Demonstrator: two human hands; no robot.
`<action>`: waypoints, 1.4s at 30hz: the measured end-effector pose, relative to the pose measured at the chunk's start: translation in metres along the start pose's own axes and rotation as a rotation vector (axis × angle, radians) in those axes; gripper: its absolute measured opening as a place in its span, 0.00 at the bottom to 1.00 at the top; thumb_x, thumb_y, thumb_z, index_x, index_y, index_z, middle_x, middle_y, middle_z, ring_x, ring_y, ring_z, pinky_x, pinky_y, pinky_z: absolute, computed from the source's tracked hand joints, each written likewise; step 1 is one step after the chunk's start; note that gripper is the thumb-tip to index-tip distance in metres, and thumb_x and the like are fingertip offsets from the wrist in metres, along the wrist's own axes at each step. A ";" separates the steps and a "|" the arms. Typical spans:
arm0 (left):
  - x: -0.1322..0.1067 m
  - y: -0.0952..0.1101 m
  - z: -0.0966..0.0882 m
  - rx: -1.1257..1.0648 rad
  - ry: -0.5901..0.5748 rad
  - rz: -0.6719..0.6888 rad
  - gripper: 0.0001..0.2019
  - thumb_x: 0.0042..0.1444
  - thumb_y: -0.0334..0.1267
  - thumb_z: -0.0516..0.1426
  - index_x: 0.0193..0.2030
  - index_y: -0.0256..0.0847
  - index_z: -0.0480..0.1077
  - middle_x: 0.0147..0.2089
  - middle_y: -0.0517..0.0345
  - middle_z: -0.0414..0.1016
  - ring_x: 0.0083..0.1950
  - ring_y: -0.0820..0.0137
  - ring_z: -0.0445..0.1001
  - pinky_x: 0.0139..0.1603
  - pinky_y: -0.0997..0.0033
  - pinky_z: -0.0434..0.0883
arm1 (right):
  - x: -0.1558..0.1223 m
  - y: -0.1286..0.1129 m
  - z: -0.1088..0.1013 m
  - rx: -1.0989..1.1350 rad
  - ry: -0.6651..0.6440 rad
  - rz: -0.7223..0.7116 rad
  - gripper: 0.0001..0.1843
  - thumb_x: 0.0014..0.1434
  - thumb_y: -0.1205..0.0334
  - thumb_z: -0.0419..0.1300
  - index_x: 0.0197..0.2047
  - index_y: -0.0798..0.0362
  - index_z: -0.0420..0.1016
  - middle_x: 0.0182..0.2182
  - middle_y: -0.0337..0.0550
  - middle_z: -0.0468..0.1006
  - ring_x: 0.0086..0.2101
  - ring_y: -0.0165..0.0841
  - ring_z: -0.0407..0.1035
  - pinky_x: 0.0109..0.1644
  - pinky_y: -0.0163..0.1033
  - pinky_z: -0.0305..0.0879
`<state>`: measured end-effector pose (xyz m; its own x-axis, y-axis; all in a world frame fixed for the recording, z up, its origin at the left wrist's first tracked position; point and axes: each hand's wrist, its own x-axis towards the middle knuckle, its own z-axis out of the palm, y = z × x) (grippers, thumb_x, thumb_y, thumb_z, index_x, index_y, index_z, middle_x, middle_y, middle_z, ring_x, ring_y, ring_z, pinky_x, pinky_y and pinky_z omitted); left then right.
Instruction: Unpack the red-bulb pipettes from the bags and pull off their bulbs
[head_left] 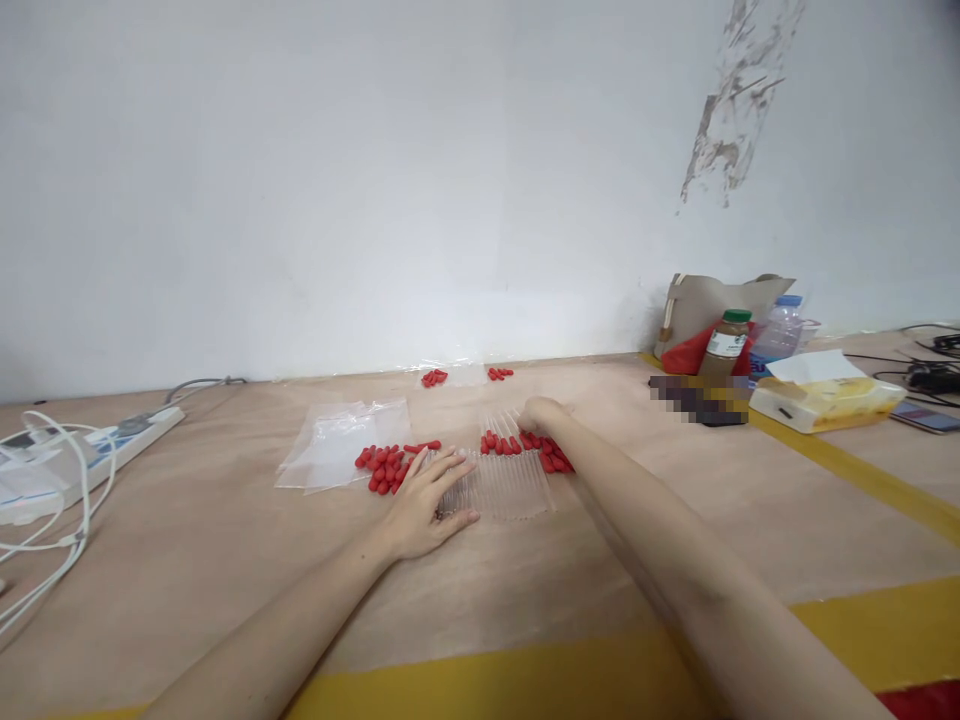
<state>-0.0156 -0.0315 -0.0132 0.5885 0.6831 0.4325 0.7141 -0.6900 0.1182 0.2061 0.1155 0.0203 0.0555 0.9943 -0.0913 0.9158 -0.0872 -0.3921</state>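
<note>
A row of thin clear tubes [514,490] lies side by side on the table, several with small red rubber bulbs [501,444] in line near their middle. My left hand [431,505] rests over the tubes' left edge, fingers spread. At the right far end, my right hand [541,412] is curled down by the tubes and bulbs; its fingertips and anything in them are hidden. Loose red bulbs [382,468] are heaped left of my left hand. More red bulbs [555,460] sit beneath my right forearm.
Clear plastic bags [330,445] lie at left. Two small groups of red pieces [433,378] lie near the wall. A power strip [142,440] with cables stands far left. At right are a green-capped bottle [726,345], a tissue pack [825,398], a bag [720,295] and a phone [926,416].
</note>
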 end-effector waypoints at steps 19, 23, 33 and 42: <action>0.001 0.021 0.003 0.002 0.278 0.031 0.21 0.57 0.41 0.51 0.57 0.43 0.58 0.53 0.49 0.65 0.54 0.61 0.62 0.56 0.56 0.59 | -0.145 0.064 0.026 0.052 0.583 -1.061 0.07 0.60 0.67 0.47 0.37 0.54 0.66 0.32 0.46 0.73 0.34 0.33 0.65 0.39 0.39 0.53; 0.005 0.036 0.007 0.104 0.255 0.152 0.14 0.58 0.39 0.51 0.50 0.44 0.66 0.42 0.54 0.73 0.45 0.65 0.68 0.55 0.54 0.56 | -0.151 0.057 0.040 0.041 0.577 -1.169 0.08 0.60 0.68 0.47 0.37 0.53 0.66 0.29 0.43 0.73 0.32 0.32 0.64 0.36 0.39 0.53; 0.007 0.039 0.009 0.191 0.265 0.153 0.08 0.58 0.37 0.51 0.38 0.44 0.71 0.28 0.59 0.72 0.33 0.69 0.66 0.47 0.59 0.59 | -0.150 0.062 0.033 0.003 0.689 -1.112 0.06 0.58 0.61 0.54 0.36 0.52 0.70 0.28 0.40 0.75 0.32 0.33 0.63 0.41 0.43 0.51; 0.005 0.043 0.008 0.229 0.270 0.235 0.07 0.58 0.35 0.52 0.38 0.45 0.71 0.27 0.61 0.72 0.32 0.71 0.66 0.49 0.59 0.56 | -0.156 0.058 0.035 -0.036 0.688 -1.147 0.07 0.58 0.60 0.54 0.34 0.51 0.73 0.24 0.38 0.75 0.31 0.31 0.62 0.44 0.44 0.49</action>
<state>0.0211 -0.0558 -0.0125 0.6467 0.4051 0.6463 0.6558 -0.7280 -0.2000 0.2363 -0.0471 -0.0203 -0.5690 0.3331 0.7518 0.5885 0.8036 0.0893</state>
